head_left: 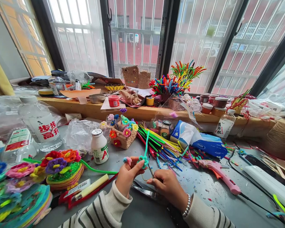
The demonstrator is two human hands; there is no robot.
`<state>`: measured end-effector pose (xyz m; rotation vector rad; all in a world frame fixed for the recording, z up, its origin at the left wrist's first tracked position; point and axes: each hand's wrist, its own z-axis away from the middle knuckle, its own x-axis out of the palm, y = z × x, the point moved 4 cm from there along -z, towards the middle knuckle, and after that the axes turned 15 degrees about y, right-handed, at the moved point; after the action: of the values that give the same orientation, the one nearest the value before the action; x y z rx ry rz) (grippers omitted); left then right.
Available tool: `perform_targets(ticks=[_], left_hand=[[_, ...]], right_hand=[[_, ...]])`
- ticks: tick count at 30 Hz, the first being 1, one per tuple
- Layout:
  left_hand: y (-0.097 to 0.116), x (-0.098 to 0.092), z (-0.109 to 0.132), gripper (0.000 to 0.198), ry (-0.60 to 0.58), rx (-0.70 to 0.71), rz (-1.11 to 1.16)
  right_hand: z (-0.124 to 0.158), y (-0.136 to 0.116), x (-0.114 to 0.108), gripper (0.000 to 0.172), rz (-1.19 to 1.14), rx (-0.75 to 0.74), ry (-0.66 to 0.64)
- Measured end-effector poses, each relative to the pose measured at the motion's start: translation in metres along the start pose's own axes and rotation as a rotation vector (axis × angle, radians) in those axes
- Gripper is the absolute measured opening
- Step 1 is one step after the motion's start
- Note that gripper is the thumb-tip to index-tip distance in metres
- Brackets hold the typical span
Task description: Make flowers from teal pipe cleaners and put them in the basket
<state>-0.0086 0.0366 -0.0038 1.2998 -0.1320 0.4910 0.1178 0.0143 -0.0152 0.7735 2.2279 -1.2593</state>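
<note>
My left hand (127, 175) is closed, pinching a turquoise pipe-cleaner flower (143, 161) whose long straight end (146, 142) points upward. A small pink and blue fuzzy piece (127, 160) shows by its fingers. Close on the right, my right hand (168, 186) is closed around a thin dark metal tool (151, 172), its tip just below the flower. The fingers cover most of that tool, so I cannot make out its kind. Under the hands lies a shiny metal tool (144, 191), partly hidden.
Loose pipe cleaners (160, 145) lie ahead, beside a basket of fuzzy flowers (123, 137). A white bottle (99, 147) stands left of them. Flower-covered discs (21, 202) fill the left front. A pink glue gun (220, 174) with a black cord rests at right.
</note>
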Motion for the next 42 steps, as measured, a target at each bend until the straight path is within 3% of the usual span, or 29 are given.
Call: perform_targets(ticks=[8, 26, 42], left_hand=[[0.006, -0.002, -0.003, 0.027, 0.017, 0.007, 0.034], [0.002, 0.0, -0.002, 0.022, 0.019, 0.056, -0.001], [-0.001, -0.001, -0.008, 0.024, -0.001, 0.056, -0.016]], right_hand=[[-0.004, 0.0, -0.014, 0.045, 0.032, -0.033, -0.011], [0.002, -0.004, -0.011, 0.036, 0.14, -0.093, -0.14], [-0.002, 0.004, -0.009, 0.039, 0.088, -0.06, -0.062]])
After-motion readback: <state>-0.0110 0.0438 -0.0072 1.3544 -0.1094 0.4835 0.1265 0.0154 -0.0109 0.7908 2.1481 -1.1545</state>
